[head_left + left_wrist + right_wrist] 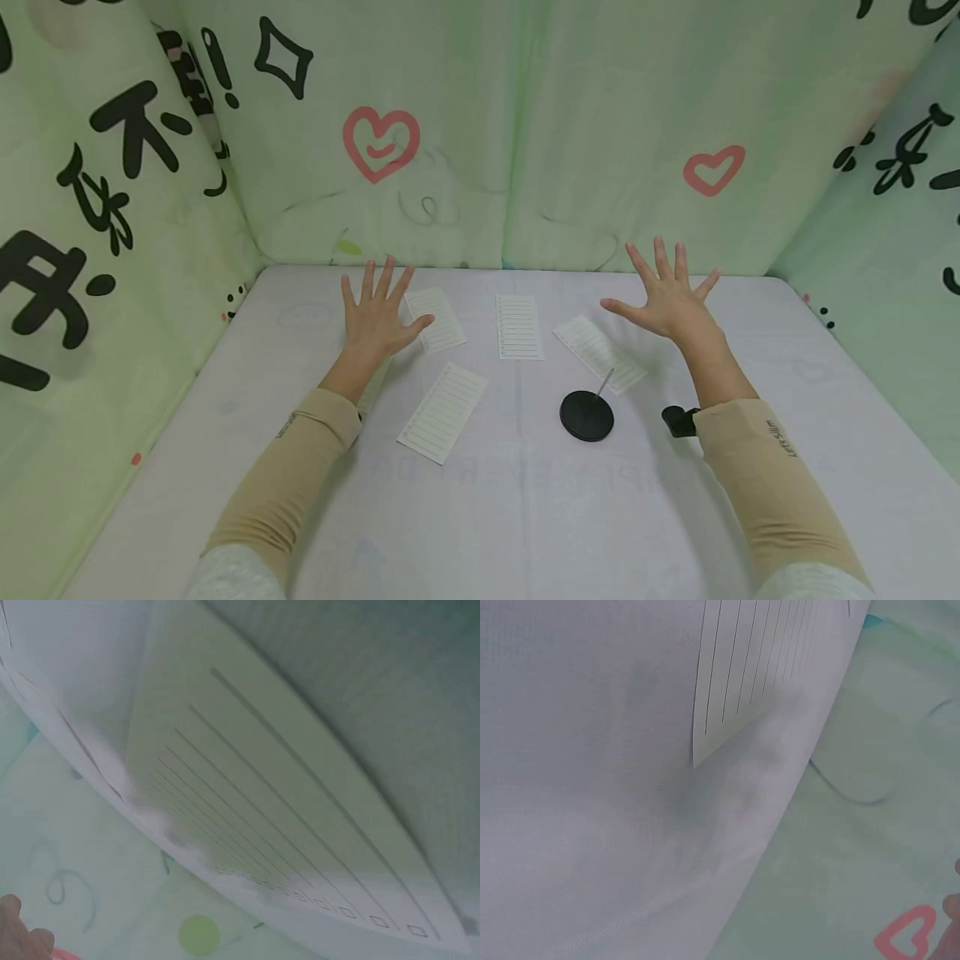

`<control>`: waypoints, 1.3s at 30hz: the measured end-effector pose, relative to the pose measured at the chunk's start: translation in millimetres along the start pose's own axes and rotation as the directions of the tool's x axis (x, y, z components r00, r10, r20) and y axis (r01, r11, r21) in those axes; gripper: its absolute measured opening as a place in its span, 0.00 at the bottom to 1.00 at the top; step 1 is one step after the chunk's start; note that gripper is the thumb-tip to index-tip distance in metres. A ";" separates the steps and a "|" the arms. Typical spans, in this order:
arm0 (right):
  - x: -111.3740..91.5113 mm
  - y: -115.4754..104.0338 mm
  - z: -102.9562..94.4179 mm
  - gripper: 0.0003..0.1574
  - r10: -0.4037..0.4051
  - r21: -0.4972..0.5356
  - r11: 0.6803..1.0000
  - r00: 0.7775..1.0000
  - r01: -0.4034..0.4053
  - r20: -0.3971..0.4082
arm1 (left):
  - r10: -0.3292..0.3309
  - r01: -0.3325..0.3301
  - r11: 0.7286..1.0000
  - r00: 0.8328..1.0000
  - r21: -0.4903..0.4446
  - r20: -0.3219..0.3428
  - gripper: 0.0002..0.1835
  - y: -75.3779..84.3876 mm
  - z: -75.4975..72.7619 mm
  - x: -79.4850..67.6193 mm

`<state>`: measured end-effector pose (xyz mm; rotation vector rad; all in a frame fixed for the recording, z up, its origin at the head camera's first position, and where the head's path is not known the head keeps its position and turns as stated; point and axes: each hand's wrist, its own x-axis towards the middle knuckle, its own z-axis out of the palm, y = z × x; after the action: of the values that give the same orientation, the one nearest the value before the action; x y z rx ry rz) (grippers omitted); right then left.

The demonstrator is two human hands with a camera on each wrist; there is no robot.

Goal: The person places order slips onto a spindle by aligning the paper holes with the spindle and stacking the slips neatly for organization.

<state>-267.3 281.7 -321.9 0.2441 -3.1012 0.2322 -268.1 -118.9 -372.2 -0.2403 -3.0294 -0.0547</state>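
My left hand hovers with spread fingers at the left, palm down, holding nothing. Close by it lie a white lined note sheet and another sheet, mostly hidden under the wrist. The left wrist view shows a lined sheet with small checkboxes, large below the camera. On the right, my right hand is likewise raised with fingers splayed and nothing in it. Beneath and left of it rests a tilted lined sheet. In front of that sheet stands a paper spike with a round black base and thin metal rod.
One lined sheet lies at the middle back, and another lies slanted nearer the front. A white cloth covers the table. Green printed curtains enclose its back and sides. A black device sits at my right cuff.
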 end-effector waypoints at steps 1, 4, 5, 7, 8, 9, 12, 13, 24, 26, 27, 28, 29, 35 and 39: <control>0.0 0.0 0.1 0.60 0.000 0.000 1.000 1.000 0.000 0.001 | 0.000 0.000 1.000 1.000 0.000 0.000 0.45 0.1 0.0 0.1; -0.2 -0.1 0.4 0.60 0.000 -0.001 1.000 1.000 0.000 0.003 | -0.001 0.001 1.000 1.000 0.001 0.000 0.45 0.4 -0.2 0.0; -0.3 -0.2 0.6 0.60 0.000 -0.001 1.000 1.000 0.000 0.004 | -0.001 0.001 1.000 1.000 0.002 0.001 0.45 0.6 -0.4 -0.1; -0.3 0.0 1.0 0.60 0.001 -0.002 1.000 1.000 0.000 0.007 | -0.001 0.001 1.000 1.000 0.002 0.001 0.45 0.8 -0.3 0.0; -0.3 0.0 1.1 0.60 0.001 -0.002 1.000 1.000 -0.001 0.008 | -0.002 0.002 1.000 1.000 0.000 0.002 0.45 0.8 -0.4 0.0; -0.3 0.1 1.2 0.60 0.001 -0.003 1.000 1.000 -0.001 0.009 | -0.003 0.003 1.000 1.000 0.001 0.002 0.45 0.9 -0.3 0.1; -0.6 -0.1 0.7 0.60 -0.001 -0.003 1.000 1.000 0.001 0.009 | -0.003 0.003 1.000 1.000 -0.001 0.000 0.44 0.8 -0.2 0.5; -0.8 -0.2 0.4 0.60 -0.002 -0.004 1.000 1.000 0.002 0.007 | -0.003 0.003 1.000 1.000 -0.002 0.000 0.44 0.8 -0.2 0.5; -9.6 -1.1 -3.8 0.59 -0.027 0.056 0.998 0.997 0.030 -0.067 | 0.006 -0.006 1.000 1.000 -0.012 -0.011 0.44 2.0 -0.1 -0.5; -12.3 0.1 -3.0 0.58 -0.045 0.078 0.995 0.993 0.054 -0.109 | 0.016 -0.017 1.000 0.999 -0.027 -0.031 0.44 2.0 0.4 -0.6; -13.7 1.0 -2.2 0.57 -0.057 0.087 0.994 0.989 0.069 -0.135 | 0.027 -0.029 0.999 0.999 -0.034 -0.046 0.43 1.9 0.5 -0.7; -15.2 2.0 -1.2 0.56 -0.070 0.101 0.991 0.984 0.087 -0.162 | 0.041 -0.044 0.998 0.997 -0.042 -0.064 0.43 1.8 0.8 -0.8; -16.8 3.0 -0.1 0.55 -0.085 0.112 0.988 0.978 0.107 -0.190 | 0.058 -0.062 0.997 0.995 -0.049 -0.084 0.42 1.6 0.9 -0.9; -30.5 8.3 7.1 0.48 -0.170 0.155 0.964 0.948 0.217 -0.269 | 0.197 -0.217 0.972 0.961 -0.089 -0.193 0.36 1.6 0.3 -2.8; -41.0 8.8 10.8 0.46 -0.209 0.139 0.960 0.951 0.244 -0.226 | 0.292 -0.314 0.947 0.929 -0.068 -0.229 0.32 3.8 0.1 -4.7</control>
<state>-228.4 294.9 -335.3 0.5401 -2.8152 0.4758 -262.9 -115.8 -372.7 -0.6636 -2.7404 -0.1997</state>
